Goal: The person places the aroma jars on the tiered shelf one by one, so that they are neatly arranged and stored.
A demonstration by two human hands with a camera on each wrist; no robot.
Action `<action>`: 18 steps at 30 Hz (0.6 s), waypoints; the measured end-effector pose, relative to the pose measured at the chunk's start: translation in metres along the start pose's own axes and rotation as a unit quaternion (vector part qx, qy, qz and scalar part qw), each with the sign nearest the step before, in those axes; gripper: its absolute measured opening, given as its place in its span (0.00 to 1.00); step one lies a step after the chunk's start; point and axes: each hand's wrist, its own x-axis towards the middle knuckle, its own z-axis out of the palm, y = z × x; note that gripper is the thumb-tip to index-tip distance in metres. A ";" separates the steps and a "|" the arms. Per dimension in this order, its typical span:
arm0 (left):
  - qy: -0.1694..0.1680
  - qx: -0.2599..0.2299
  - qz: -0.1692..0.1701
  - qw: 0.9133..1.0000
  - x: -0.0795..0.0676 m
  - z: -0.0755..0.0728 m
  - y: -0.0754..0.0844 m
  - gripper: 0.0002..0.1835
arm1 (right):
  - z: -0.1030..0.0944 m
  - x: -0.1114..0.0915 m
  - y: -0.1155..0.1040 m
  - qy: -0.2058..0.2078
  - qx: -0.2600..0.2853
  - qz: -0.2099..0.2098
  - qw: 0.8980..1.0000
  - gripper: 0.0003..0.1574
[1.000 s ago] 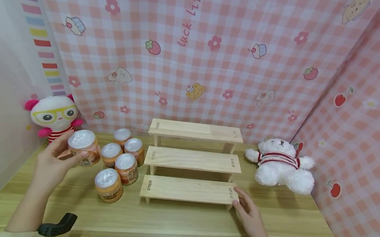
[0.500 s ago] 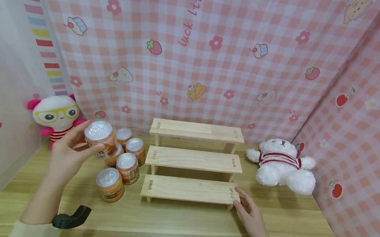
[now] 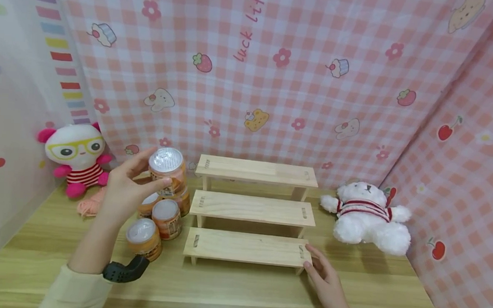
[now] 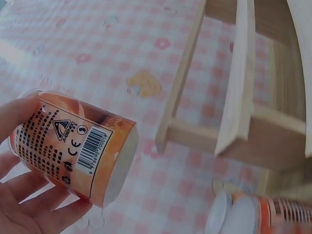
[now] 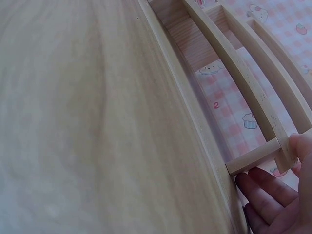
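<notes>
My left hand [image 3: 125, 185] grips an orange-labelled jar [image 3: 168, 168] with a clear lid, raised over the other jars. In the left wrist view the jar [image 4: 73, 146] lies tilted between thumb and fingers, its barcode showing. Several like jars [image 3: 167, 218] stand on the table below, left of a three-tier wooden display stand [image 3: 247, 247]; the raised jar and hand partly cover some. My right hand [image 3: 325, 274] holds the right end of the lowest tier. The right wrist view has its thumb on the board's end, with fingers [image 5: 273, 195] beneath, by the leg.
A panda plush [image 3: 76, 156] with yellow glasses sits at the back left, with something pink and stringy [image 3: 91, 204] beside it. Right of the stand lies a white bear plush [image 3: 364, 216]. A checked pink curtain [image 3: 233, 88] hangs close behind the stand.
My left hand has carried the jar rightward and slightly up, from beside the panda plush to above the rear jars. The right hand stays at the stand's end.
</notes>
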 end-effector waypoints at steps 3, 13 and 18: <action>-0.015 -0.020 -0.005 1.000 0.005 0.010 0.005 0.37 | -0.001 0.000 -0.001 -0.005 0.002 0.000 1.000 0.25; -0.057 -0.064 0.000 0.996 0.016 0.040 0.019 0.37 | -0.001 -0.001 -0.003 -0.007 0.006 0.009 1.000 0.26; -0.080 -0.094 -0.003 0.992 0.020 0.057 0.028 0.38 | 0.000 -0.002 -0.002 -0.005 0.003 0.011 1.000 0.26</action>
